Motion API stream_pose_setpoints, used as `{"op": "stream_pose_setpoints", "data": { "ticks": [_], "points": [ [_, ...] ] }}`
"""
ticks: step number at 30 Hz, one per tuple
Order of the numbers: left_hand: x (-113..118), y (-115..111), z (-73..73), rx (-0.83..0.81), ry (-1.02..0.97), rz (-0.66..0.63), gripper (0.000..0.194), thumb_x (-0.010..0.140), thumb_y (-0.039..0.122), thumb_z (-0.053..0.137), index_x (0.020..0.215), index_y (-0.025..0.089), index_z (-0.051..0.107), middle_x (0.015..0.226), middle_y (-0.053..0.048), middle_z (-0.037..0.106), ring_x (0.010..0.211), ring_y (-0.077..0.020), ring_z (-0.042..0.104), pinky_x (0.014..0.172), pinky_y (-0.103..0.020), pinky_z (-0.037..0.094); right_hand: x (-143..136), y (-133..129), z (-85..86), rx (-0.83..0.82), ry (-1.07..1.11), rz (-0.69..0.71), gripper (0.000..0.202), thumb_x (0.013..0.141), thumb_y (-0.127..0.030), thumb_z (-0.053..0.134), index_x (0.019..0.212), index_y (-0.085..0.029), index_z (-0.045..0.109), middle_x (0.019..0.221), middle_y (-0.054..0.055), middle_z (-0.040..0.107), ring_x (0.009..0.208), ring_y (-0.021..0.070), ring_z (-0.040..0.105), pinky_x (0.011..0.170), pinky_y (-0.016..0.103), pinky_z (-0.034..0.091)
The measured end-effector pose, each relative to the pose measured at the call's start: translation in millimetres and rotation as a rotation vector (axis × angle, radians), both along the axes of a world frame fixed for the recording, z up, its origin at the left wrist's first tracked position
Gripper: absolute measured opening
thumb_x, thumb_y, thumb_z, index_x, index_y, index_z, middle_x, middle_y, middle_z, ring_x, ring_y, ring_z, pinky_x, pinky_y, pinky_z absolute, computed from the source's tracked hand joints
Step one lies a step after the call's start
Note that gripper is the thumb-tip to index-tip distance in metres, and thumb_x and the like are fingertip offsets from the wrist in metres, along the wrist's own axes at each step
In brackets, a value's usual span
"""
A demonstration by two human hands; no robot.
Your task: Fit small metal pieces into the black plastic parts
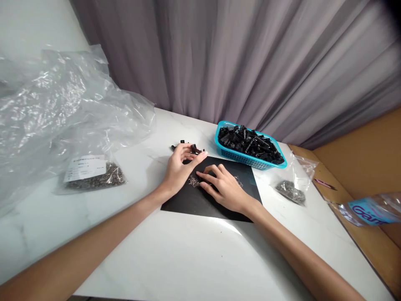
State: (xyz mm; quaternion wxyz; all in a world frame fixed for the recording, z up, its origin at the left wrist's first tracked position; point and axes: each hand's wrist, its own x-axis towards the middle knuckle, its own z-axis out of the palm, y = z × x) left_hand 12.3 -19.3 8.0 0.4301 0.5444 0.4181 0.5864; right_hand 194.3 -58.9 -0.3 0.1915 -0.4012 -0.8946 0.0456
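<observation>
My left hand is closed on a small black plastic part, held between thumb and fingers over the back edge of a black mat. A few similar black pieces lie on the table just behind that hand. My right hand rests low over the mat with its fingers bent and thumb near the fingertips. Those fingertips are at a small pile of tiny metal pieces. More tiny metal pieces lie on the mat behind the right hand. Whether the right fingers pinch one is too small to see.
A blue basket heaped with black parts stands behind the mat. Clear bags of small metal pieces lie at left and right. A large crumpled plastic bag covers the back left. A bottle and pen are at right.
</observation>
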Motion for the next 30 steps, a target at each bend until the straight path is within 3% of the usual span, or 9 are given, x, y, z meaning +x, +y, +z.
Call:
{"op": "stream_pose_setpoints", "data": {
  "ticks": [5,13,18,20,25,30],
  "points": [
    [-1,0,-1.4,0.018,0.011,-0.001,0.047,0.077,0.044,0.084,0.109,0.019,0.060,0.111,-0.008,0.070,0.097,-0.0207,0.069,0.095,-0.038,0.052,-2,7,-2.1,0.002,0.079,-0.034,0.034,0.106,-0.027,0.047,0.136,-0.022,0.064,0.118,0.011,0.065,0.105,0.0262,0.055,0.093,0.044,0.055],
    [-1,-1,-0.9,0.028,0.019,-0.005,0.046,0.077,0.044,0.083,0.110,0.020,0.061,0.112,-0.008,0.070,0.095,-0.0197,0.069,0.095,-0.037,0.052,2,7,-2.9,0.050,-0.072,0.010,0.043,0.101,-0.012,0.045,0.140,-0.022,0.061,0.127,0.011,0.062,0.103,0.0271,0.052,0.091,0.047,0.054],
    [-2,-1,-2.2,0.043,0.055,-0.004,0.045,0.078,0.043,0.083,0.110,0.020,0.061,0.115,-0.008,0.069,0.094,-0.0188,0.069,0.094,-0.036,0.053,-1,13,-7.4,0.084,0.112,-0.089,0.020,0.106,-0.023,0.048,0.107,-0.021,0.068,0.105,0.009,0.067,0.095,0.0245,0.060,0.086,0.041,0.052],
    [-2,-1,-3.4,0.048,0.056,-0.005,0.045,0.078,0.042,0.083,0.111,0.020,0.061,0.116,-0.008,0.069,0.094,-0.0185,0.069,0.094,-0.036,0.053,-1,14,-6.5,0.090,0.172,-0.110,0.019,0.106,-0.023,0.048,0.103,-0.020,0.066,0.101,0.009,0.067,0.092,0.0232,0.062,0.085,0.039,0.052],
    [-2,0,-3.7,0.056,0.059,-0.003,0.046,0.078,0.043,0.083,0.111,0.021,0.062,0.117,-0.008,0.069,0.093,-0.0182,0.069,0.095,-0.036,0.053,6,6,-4.7,0.086,0.073,-0.053,0.030,0.109,-0.028,0.042,0.124,-0.021,0.067,0.116,0.011,0.067,0.100,0.0243,0.061,0.087,0.041,0.052],
    [-2,-1,-2.1,0.057,0.074,-0.021,0.047,0.077,0.044,0.084,0.110,0.020,0.061,0.113,-0.008,0.069,0.094,-0.0196,0.069,0.094,-0.038,0.053,8,-7,-7.1,0.059,-0.068,-0.023,0.040,0.109,-0.030,0.040,0.144,-0.021,0.056,0.133,0.013,0.062,0.104,0.0274,0.056,0.087,0.044,0.053]
  ]
}}
